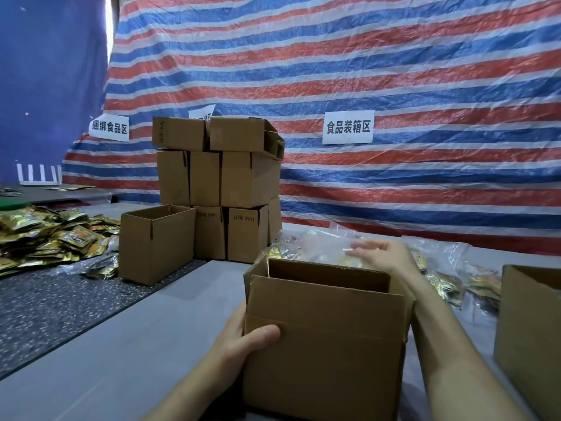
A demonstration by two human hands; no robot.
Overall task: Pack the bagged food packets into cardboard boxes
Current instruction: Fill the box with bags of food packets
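**Boxing up the snack bags: where I'd grab them**

Closest thing is the open cardboard box (328,344), flaps up, sitting on the grey tabletop (121,344). Left hand (243,341) grips its near left corner, with the thumb across the front face and the fingers wrapped round the side. Right hand (382,253) reaches past the box's far rim, fingers stretched fairly straight on a clear bag of food packets (306,244) lying just behind the box. It's blurry, but I don't see a pinch yet.

More filled bags (449,281) lie right of the box, near another carton (528,329) at the frame edge. Far left of the box is a loose heap of gold packets (51,238), and behind-left a stack of cartons (218,183).

Handling guess: the bag looks soft, floppy and slick, probably light, with contents that shift about. I'd scoop under the bulk or bunch the plastic near the top rather than pinch one thin spot, which could slip or tear. The box seems stiff but light, so bracing that corner makes sense while the bag drops in.
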